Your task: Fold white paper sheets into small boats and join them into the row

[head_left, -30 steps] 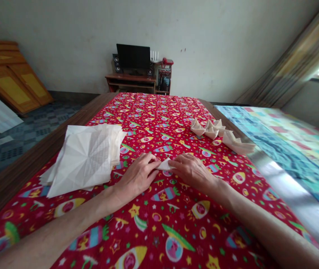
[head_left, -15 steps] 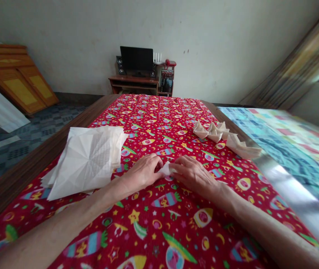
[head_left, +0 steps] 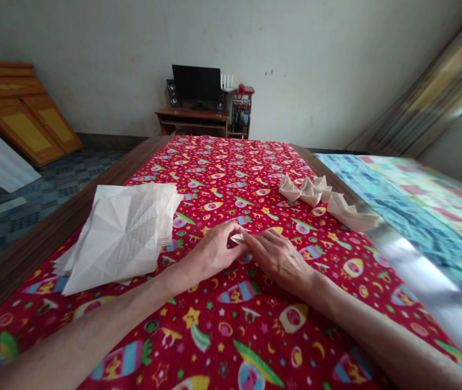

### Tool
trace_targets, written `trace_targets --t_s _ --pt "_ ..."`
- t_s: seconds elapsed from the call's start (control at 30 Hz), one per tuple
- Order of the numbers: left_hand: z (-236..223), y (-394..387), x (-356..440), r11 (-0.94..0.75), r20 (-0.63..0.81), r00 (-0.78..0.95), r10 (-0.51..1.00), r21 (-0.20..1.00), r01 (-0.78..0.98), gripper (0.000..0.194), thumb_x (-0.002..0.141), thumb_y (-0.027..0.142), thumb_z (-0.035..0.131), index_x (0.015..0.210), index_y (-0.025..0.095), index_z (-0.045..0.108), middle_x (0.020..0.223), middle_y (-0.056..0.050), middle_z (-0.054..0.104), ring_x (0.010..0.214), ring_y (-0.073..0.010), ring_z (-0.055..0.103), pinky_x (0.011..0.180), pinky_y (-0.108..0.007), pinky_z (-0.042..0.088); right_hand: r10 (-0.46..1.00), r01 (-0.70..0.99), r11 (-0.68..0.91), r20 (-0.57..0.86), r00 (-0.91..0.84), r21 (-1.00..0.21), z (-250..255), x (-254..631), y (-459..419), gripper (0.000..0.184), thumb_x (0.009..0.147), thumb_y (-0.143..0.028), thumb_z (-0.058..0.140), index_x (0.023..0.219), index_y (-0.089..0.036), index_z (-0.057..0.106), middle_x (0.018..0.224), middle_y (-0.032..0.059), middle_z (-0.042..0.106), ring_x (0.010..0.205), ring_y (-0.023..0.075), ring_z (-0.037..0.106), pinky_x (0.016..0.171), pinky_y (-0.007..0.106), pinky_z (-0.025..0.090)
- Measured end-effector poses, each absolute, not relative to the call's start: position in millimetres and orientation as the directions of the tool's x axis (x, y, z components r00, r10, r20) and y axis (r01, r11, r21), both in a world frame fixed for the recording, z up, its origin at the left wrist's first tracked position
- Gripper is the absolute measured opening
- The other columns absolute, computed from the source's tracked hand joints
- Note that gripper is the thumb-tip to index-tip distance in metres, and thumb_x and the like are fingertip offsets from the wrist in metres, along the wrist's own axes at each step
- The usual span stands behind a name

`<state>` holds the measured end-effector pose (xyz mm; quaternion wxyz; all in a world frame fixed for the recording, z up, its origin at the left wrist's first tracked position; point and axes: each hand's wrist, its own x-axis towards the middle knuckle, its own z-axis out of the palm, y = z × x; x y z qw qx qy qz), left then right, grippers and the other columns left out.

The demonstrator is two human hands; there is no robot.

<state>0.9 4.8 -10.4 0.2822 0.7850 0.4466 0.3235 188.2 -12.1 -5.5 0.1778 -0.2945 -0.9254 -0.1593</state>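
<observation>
Between my two hands, over the middle of the table, is a small folded piece of white paper (head_left: 238,238). My left hand (head_left: 219,246) pinches it from the left with thumb and fingers. From the right, the closed fingers of my right hand (head_left: 276,253) grip its other end. Most of the paper is hidden behind the fingers. Left of my hands lies a stack of creased white paper sheets (head_left: 121,233), its top sheet marked with fold lines spreading from the centre. Several folded paper boats (head_left: 312,190) stand in a row to the right, beyond my right hand.
A red patterned cloth (head_left: 231,179) covers the wooden table (head_left: 127,165). Beyond it, a monitor (head_left: 197,85) stands on a desk by the wall. A bed with a patchwork cover (head_left: 409,200) is on the right, a wooden cabinet (head_left: 31,119) on the left.
The white paper has turned and shows less of itself between my fingers. My hands have drawn closer together, the right fingers now nearly touching the left ones.
</observation>
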Motion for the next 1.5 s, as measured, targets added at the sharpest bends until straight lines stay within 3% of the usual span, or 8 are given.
trace_targets --t_s 0.17,0.3,0.5,0.6,0.8,1.03,1.33,1.5 --pt "-4 -3 8 -0.455 0.321 0.333 0.887 0.729 0.511 0.016 0.083 0.021 0.056 0.098 0.015 0.056 0.096 -0.007 0.064 0.089 -0.0192 0.062 0.081 -0.032 0.049 0.594 0.722 0.684 0.495 -0.634 0.105 -2 180 -15 0.025 0.095 -0.020 0.040 0.076 -0.017 0.057 0.064 0.0017 0.057 0.060 0.0142 0.048 0.059 0.029 0.033" --pt "-7 -7 16 -0.427 0.364 0.224 0.904 0.743 0.516 0.028 0.084 0.019 0.052 0.111 0.015 0.048 0.103 -0.010 0.061 0.094 -0.0210 0.061 0.081 -0.035 0.051 0.632 0.766 0.643 0.570 -0.525 -0.008 -2 174 -16 0.024 0.093 -0.019 0.041 0.075 -0.017 0.058 0.063 0.0020 0.058 0.059 0.0129 0.050 0.057 0.026 0.032" --pt "-18 -10 21 -0.518 0.474 0.237 0.848 0.644 0.563 0.039 0.082 0.009 0.047 0.119 0.017 0.042 0.106 -0.009 0.055 0.098 -0.0202 0.056 0.087 -0.037 0.049 0.797 0.696 0.565 0.512 -0.321 -0.443 -7 170 -16 0.012 0.089 -0.023 0.048 0.084 -0.018 0.058 0.071 0.0013 0.064 0.061 0.0121 0.056 0.060 0.022 0.039" --pt "-18 -8 18 -0.540 0.469 0.288 0.835 0.597 0.593 0.044 0.076 0.003 0.050 0.118 0.017 0.045 0.102 -0.008 0.054 0.095 -0.0198 0.055 0.084 -0.035 0.049 0.873 0.688 0.459 0.430 -0.231 -0.563 -7 170 -15 0.012 0.089 -0.027 0.050 0.082 -0.020 0.057 0.068 -0.0007 0.064 0.058 0.0115 0.057 0.057 0.021 0.039" --pt "-14 -4 15 -0.569 0.459 0.337 0.822 0.624 0.535 0.035 0.075 0.002 0.052 0.106 0.017 0.052 0.102 -0.006 0.058 0.095 -0.0176 0.056 0.087 -0.033 0.048 0.834 0.740 0.516 0.453 -0.317 -0.432 -9 174 -13 0.015 0.088 -0.030 0.050 0.094 -0.019 0.058 0.071 0.0010 0.065 0.060 0.0123 0.057 0.057 0.021 0.036" --pt "-18 6 6 -0.526 0.409 0.336 0.848 0.581 0.621 0.044 0.070 0.000 0.051 0.110 0.018 0.052 0.080 0.001 0.054 0.076 -0.0138 0.055 0.074 -0.027 0.049 0.862 0.850 0.442 0.397 -0.315 -0.286 -9 181 -10 0.013 0.082 -0.022 0.050 0.072 -0.018 0.057 0.060 0.0000 0.059 0.052 0.0122 0.050 0.052 0.023 0.029" --pt "-18 6 8 -0.559 0.423 0.380 0.823 0.483 0.673 0.017 0.086 0.016 0.053 0.102 0.019 0.057 0.093 -0.004 0.056 0.085 -0.0176 0.058 0.077 -0.030 0.050 0.827 0.813 0.508 0.424 -0.368 -0.285 -10 181 -5 0.014 0.087 -0.025 0.052 0.092 -0.018 0.063 0.079 0.0034 0.065 0.068 0.0141 0.056 0.061 0.023 0.036" --pt "-20 7 5 -0.614 0.455 0.421 0.785 0.481 0.626 0.032 0.084 0.007 0.050 0.113 0.018 0.059 0.097 -0.004 0.057 0.091 -0.0168 0.059 0.082 -0.029 0.050 0.819 0.847 0.500 0.416 -0.396 -0.178 -12 180 -4 0.017 0.088 -0.024 0.051 0.088 -0.020 0.067 0.070 0.0017 0.061 0.059 0.0127 0.052 0.054 0.023 0.031"
